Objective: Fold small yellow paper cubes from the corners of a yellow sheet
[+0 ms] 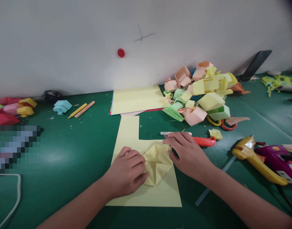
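The folded yellow paper was held at both sides by the person's hands. Its left edge was gripped by the curled fingers of the left hand, while its upper right edge was grasped by the less tightly bent fingers and thumb of the right hand. The exact contact of the left fingertips could not be told, since they were partly hidden.

The paper was marked by creases that met near its middle, and its lower end was drawn to a point. It was placed above an L-shaped yellow sheet, which was spread on the green table; the sheet's left part was covered by the left hand.

A white pen and a red cutter were seen just beyond the right hand, the cutter partly blocked by it. A clear stick was crossed by the right forearm. Farther right, a yellow glue gun was laid, and folded paper pieces were heaped near the wall, beside stacked sheets.
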Tool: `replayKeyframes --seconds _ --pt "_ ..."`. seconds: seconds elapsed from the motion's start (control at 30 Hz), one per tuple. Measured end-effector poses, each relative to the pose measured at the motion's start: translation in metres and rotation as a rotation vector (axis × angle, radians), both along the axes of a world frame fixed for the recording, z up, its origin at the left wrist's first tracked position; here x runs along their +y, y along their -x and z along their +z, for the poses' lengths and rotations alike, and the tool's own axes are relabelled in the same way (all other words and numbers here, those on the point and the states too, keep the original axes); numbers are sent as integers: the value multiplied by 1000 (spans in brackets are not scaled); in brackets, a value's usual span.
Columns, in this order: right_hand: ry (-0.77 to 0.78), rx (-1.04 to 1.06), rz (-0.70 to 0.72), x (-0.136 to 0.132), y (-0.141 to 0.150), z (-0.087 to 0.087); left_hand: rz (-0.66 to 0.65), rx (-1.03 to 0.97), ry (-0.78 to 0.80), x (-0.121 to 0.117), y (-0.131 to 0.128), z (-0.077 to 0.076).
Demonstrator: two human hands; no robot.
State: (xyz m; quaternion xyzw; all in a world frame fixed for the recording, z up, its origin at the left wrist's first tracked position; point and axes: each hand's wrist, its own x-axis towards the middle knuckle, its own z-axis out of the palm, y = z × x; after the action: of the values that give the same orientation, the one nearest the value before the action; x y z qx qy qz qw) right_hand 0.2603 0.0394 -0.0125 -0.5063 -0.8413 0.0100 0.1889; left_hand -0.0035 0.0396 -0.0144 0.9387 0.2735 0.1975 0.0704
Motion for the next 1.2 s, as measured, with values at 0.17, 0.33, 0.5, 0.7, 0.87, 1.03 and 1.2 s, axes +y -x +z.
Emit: replayKeyframes --seconds 0.17,0.33,0.5,0.7,0.87,1.03,1.2 --pt "35 -42 376 -2 -4 0 -151 23 -112 -1 3 3" --pt "160 10 447 -5 -4 4 -327 105 -85 -2 2 9" --pt "304 24 407 -10 -4 18 -235 71 -8 -6 -3 5" --pt "339 -25 413 -11 -1 20 -123 66 11 -8 -7 3" --pt "290 -49 417 -11 0 16 -140 68 -156 -9 -8 4" --pt "293 -53 397 -11 2 17 -150 68 -204 -7 -6 2" --pt "251 -80 388 -13 6 16 -98 116 -109 -5 -7 3"
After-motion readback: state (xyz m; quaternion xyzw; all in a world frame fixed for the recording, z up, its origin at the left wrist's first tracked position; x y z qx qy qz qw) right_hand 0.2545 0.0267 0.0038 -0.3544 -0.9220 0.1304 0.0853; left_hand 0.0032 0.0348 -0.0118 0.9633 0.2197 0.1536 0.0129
